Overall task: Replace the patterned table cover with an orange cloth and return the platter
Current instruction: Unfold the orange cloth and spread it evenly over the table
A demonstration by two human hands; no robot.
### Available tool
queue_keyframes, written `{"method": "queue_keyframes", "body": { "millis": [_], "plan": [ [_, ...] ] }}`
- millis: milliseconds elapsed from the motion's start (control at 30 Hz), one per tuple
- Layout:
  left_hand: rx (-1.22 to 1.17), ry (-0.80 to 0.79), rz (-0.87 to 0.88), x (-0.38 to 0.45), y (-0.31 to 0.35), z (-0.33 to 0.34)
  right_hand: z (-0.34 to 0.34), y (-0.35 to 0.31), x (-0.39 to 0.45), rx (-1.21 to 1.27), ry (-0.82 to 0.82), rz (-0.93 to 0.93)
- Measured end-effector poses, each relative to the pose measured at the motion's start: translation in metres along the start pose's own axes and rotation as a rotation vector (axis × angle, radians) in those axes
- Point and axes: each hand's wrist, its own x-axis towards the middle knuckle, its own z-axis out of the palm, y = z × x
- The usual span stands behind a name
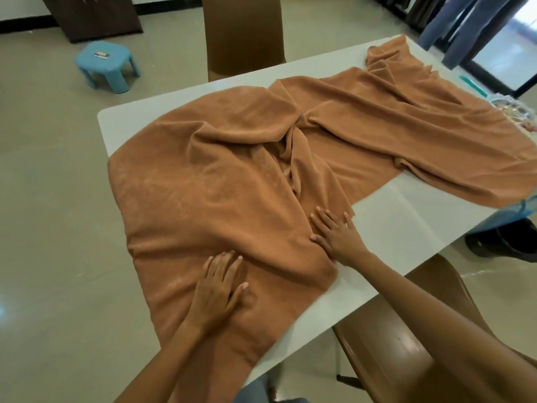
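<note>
Two hands flat on the fabric, that is the picture from the head camera. The orange cloth (232,175) lies rumpled across the white counter (406,225), bunched into deep folds through the middle and trailing off toward the far right corner. Its near left portion spills over the counter's edge and hangs toward the floor.

Left hand (218,289) presses palm-down on the cloth close to the near edge, its grip apart, fingers straight and spread, holding nothing. Right hand (334,237) does the same a little farther in, fingers fanned out right at the cloth's border, where fabric meets bare counter; that grip is apart too, clamped on nothing. Both forearms reach in from the bottom of the frame.

A wide stretch of bare white counter shows to the right of the right hand, and a strip along the far left edge is uncovered as well.

Around the counter: one brown chair (241,33) stands at the far side, pushed close, and another brown chair (406,338) sits at the near right, partly under the right forearm. A small blue stool (106,64) stands on the tiled floor well off to the far left. At the right edge, just past the cloth, something pale and lacy peeks in, too cut off to identify. A dark shoe (505,239) rests on the floor beyond the counter's right corner.
</note>
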Motion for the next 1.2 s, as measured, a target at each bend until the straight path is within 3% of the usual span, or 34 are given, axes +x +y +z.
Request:
{"method": "queue_keyframes", "body": {
  "millis": [100, 167, 300, 433, 467, 533, 633, 733, 867, 1200],
  "plan": [
    [-0.034, 0.086, -0.166, 0.019, 0.037, 0.0, 0.023, 0.012, -0.035, 0.019, 0.028, 0.008],
    [-0.096, 0.044, -0.191, 0.045, 0.078, 0.009, 0.035, 0.019, -0.061, -0.027, 0.079, -0.022],
    [-0.09, -0.113, -0.255, 0.085, 0.132, 0.045, 0.022, 0.027, -0.082, 0.057, 0.371, -0.107],
    [-0.018, -0.179, -0.327, 0.081, 0.131, 0.067, -0.014, 0.049, -0.036, 0.207, 0.605, 0.079],
    [-0.009, -0.193, -0.319, 0.079, 0.131, 0.068, -0.018, 0.056, -0.017, 0.242, 0.572, 0.125],
    [0.014, -0.213, -0.296, 0.076, 0.131, 0.067, -0.017, 0.068, 0.017, 0.273, 0.334, 0.174],
    [0.031, -0.223, -0.262, 0.065, 0.129, 0.065, 0.002, 0.087, 0.036, 0.162, 0.085, 0.122],
    [-0.011, -0.179, -0.238, 0.047, 0.12, 0.059, 0.024, 0.11, 0.01, 0.12, 0.096, 0.079],
    [-0.008, -0.127, -0.335, 0.028, 0.114, 0.051, 0.045, 0.147, -0.041, 0.115, 0.11, 0.08],
    [0.114, -0.206, -0.324, 0.008, 0.119, 0.051, 0.058, 0.177, -0.094, 0.106, 0.134, 0.13]
  ]
}}
